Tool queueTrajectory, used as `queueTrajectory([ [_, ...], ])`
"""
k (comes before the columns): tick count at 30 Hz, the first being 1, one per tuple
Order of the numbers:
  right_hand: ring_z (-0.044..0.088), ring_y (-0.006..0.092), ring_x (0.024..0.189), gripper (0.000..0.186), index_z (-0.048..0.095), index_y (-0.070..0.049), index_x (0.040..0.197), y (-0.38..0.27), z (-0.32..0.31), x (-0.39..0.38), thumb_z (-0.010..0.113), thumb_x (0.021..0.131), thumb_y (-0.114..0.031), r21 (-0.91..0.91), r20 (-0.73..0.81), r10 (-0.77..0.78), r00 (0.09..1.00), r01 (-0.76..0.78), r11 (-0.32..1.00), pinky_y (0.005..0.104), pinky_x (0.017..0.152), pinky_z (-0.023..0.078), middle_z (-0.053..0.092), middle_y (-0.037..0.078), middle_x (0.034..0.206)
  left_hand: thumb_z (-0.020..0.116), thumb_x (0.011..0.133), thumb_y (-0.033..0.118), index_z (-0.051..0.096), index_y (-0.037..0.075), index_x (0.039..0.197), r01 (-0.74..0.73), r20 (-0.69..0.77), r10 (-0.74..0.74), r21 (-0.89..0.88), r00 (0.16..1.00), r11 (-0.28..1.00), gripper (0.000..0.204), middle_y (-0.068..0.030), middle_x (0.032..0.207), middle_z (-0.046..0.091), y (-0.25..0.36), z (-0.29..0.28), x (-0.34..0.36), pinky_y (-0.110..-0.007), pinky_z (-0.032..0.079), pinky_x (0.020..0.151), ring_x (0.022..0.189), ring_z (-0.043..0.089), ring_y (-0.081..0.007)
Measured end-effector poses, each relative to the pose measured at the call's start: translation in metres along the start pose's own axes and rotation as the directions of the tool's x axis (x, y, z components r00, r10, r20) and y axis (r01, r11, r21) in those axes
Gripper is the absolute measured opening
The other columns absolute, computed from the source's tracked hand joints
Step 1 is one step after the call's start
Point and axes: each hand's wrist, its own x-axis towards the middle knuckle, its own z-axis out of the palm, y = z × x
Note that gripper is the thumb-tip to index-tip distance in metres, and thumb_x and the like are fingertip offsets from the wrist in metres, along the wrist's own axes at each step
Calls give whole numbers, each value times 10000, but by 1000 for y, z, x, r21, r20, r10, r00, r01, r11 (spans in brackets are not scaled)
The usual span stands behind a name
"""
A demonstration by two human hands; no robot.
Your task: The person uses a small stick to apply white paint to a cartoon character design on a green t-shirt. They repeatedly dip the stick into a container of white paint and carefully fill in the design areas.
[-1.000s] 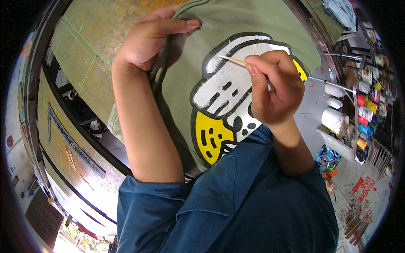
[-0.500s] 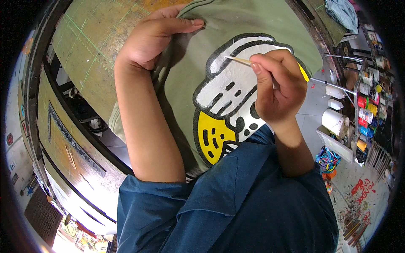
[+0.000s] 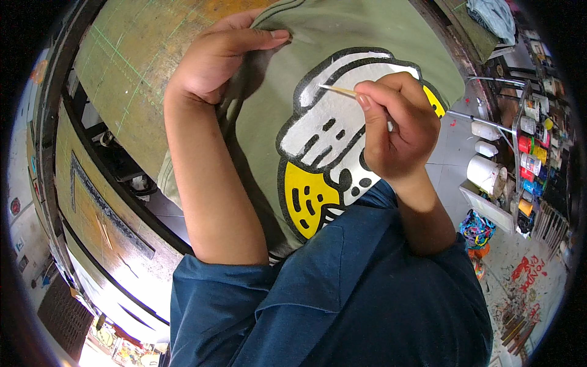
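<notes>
An olive-green cloth [image 3: 361, 30], apparently a garment, is draped before me with a cartoon print [image 3: 306, 140] in white, yellow and black. At its upper left, my left hand [image 3: 229, 52] is closed on the cloth's edge, thumb on top and the other fingers mostly hidden beneath. Over the print's right part, my right hand [image 3: 403, 122] pinches a thin wooden stick [image 3: 339, 91]. The stick's pale tip points left and meets the print, or nearly so, by a black line in the upper white area.
A worn board with green lines [image 3: 122, 79] lies at the left. Below it are a dark metal square [image 3: 113, 205] and several thin sticks [image 3: 105, 232]. To the right stand a white bucket [image 3: 486, 174] and shelves of paint containers [image 3: 532, 144]; blue cloth [image 3: 492, 21] lies at upper right.
The stick's tip and my right hand have shifted slightly left, the tip also a little down. The printed cloth appears slightly further left. My left hand keeps its hold.
</notes>
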Motion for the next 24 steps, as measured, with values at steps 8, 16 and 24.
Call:
queueTrajectory([
  [8,603,225,628,161,716,-69,927,1,0,-1,672,819,42,-3,1,-12,1000,12,1000,307,563,460,636,86,763,666,907,80,612,-47,1325,16,38,-16,7,999,1000,440,-93,1167,718,13,17,-7,-279,477,995,1062,671,-171],
  [16,605,224,646,167,711,-78,937,1,-1,-2,672,813,28,-14,-8,-6,1000,6,1000,309,587,464,632,73,768,646,911,64,610,-45,1327,12,38,-10,-70,999,997,431,-97,1176,715,2,0,-2,-284,484,998,1063,674,-176],
  [24,608,228,657,156,711,-78,933,0,-2,-2,664,827,28,-19,0,16,1000,-16,1000,313,603,471,639,69,782,650,904,56,610,-48,1325,-1,3,1,-9,1000,1000,436,-101,1173,715,2,0,-1,-274,478,1000,1065,670,-173],
])
